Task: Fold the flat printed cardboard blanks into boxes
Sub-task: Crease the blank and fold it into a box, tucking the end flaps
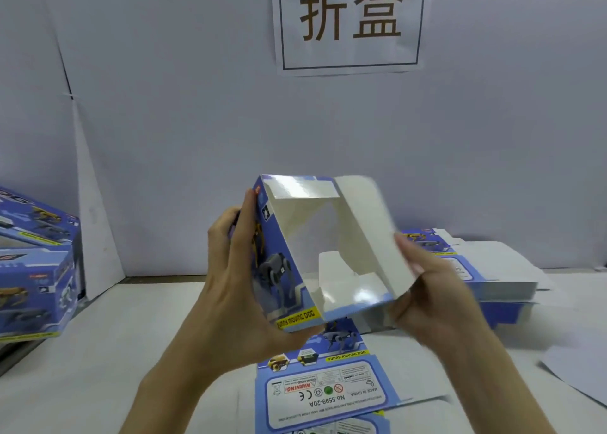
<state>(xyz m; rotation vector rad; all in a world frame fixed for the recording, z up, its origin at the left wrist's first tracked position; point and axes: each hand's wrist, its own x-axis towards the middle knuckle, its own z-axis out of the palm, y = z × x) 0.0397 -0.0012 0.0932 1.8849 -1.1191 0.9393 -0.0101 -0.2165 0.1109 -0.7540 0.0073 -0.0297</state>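
Head view shows one box (pixel 285 262) in work, held in the air above the counter (pixel 131 335), close in front of the person. It is already opened from flat into a tube, but the ends are not closed: a white flap stands loose inside, and one wide white panel on the right leans open. The left hand (pixel 236 269) grips the printed blue side, with the fingers along the outside. The right hand (pixel 437 299) pinches the lower edge of the open panel, thumb on the white inner face; this hand is blurred, so the exact finger position is hard to tell. I judge that the work is in its middle: some finished boxes (pixel 36 269) stand at the left, a flat blank (pixel 328 387) lies just under the hands, and a stack (pixel 489 279) of blanks waits at the right, so many are left to fold. The cardboard looks thin and stiff, glossy blue print outside and matt white inside, with sharp creases. A clear film window in the box gives bright reflections. A paper sign (pixel 351 19) hangs on the wall behind.
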